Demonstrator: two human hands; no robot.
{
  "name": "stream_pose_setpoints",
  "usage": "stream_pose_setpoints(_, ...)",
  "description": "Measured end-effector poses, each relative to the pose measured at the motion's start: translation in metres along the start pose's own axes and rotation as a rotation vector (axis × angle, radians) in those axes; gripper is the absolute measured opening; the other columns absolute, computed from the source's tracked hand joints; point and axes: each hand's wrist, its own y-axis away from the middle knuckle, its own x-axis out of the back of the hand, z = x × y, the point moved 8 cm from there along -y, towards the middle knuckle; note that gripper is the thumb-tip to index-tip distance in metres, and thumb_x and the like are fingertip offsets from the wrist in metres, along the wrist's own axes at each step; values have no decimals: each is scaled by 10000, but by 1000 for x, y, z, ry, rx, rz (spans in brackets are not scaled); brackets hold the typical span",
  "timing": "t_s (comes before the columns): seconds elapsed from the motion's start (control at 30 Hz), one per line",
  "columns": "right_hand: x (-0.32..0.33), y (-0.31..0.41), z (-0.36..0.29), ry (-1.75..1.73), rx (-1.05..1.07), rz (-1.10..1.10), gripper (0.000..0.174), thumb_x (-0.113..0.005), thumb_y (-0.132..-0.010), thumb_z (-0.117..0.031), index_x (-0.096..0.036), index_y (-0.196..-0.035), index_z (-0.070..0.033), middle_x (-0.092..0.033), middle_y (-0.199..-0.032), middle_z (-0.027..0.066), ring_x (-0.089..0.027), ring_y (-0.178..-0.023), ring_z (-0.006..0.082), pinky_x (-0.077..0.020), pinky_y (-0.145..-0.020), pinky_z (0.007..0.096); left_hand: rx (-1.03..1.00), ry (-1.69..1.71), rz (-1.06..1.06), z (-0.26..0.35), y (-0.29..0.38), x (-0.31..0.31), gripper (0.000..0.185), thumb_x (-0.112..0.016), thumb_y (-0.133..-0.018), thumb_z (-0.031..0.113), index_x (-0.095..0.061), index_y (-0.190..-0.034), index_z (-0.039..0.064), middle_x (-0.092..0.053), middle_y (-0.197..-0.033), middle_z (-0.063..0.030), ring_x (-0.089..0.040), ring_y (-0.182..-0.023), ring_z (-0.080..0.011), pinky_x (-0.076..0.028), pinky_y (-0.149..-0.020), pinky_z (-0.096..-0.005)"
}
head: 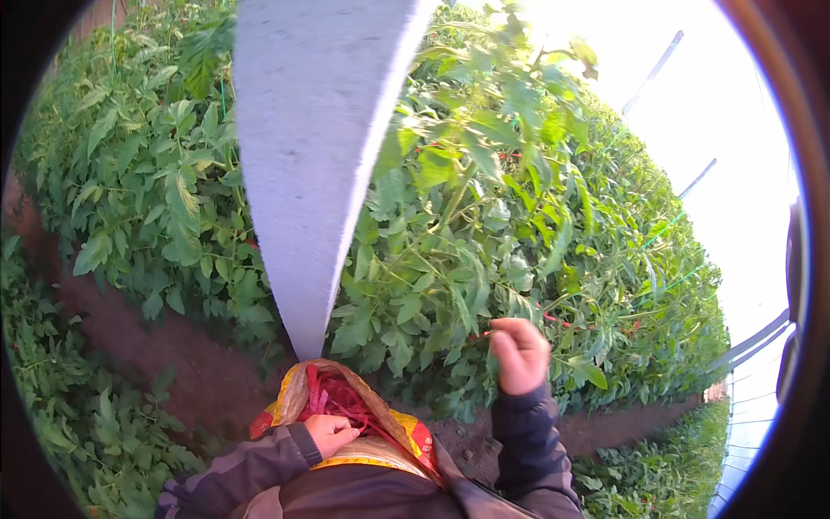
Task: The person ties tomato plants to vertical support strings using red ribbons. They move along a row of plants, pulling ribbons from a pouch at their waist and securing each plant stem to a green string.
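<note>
A woven sack [405,425], yellow and red at its edge, hangs open at my waist, with many red plastic strips [337,396] inside. My left hand [331,434] rests over the sack's opening with its fingers curled at the strips; whether it grips one is hard to tell. Out to the right, my right hand [521,353] is raised in front of the tomato plants [447,272], fingers bent and thumb near the forefinger. A bit of red strip shows by its fingertips, but whether they hold it is unclear. More red strip [557,321] lies among the stems just beyond this hand.
A broad pale concrete post [311,162] stands right before me, between the foliage on both sides. Bare soil paths [162,350] run left and right, with low plants [84,415] behind me at the lower left. Green strings [664,230] and bright sheeting appear at the right.
</note>
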Motion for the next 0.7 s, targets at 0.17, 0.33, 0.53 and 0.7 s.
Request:
stream_pose_setpoints(0.17,-143,16,81,-377,-493,-383,252,-627,-942,-96,-645,-1169,14,-708,-995,61,-643,-833,112,-512,-751,248,34,15,-3,-21,26,27,325,-645,-940,322,-664,-796,31,-579,-599,-61,-525,-571,-100,-449,-564,-322)
stream_pose_setpoints(0.33,-172,-43,-22,201,425,-145,125,-589,-907,10,-667,-1001,36,-691,-876,151,-681,-764,237,-547,-710,322,34,135,27,-39,38,42,337,-637,-954,292,-606,-719,52,-526,-573,12,-468,-552,-67,-408,-520,-304)
stream_pose_setpoints(0.53,-216,-120,57,1339,332,-693,186,-499,-895,-152,-635,-915,-27,-701,-855,192,-709,-788,336,-560,-667,445,-33,101,65,-38,10,33,325,-662,-925,310,-632,-724,56,-574,-569,-55,-542,-534,-114,-447,-535,-327)
stream_pose_setpoints(0.7,-185,-102,26,1399,308,-776,312,-554,-900,-342,-642,-817,-54,-686,-767,143,-690,-686,328,-545,-598,447,-59,133,221,-27,-16,19,317,-660,-922,313,-649,-740,54,-594,-584,-90,-569,-525,-159,-456,-534,-340)
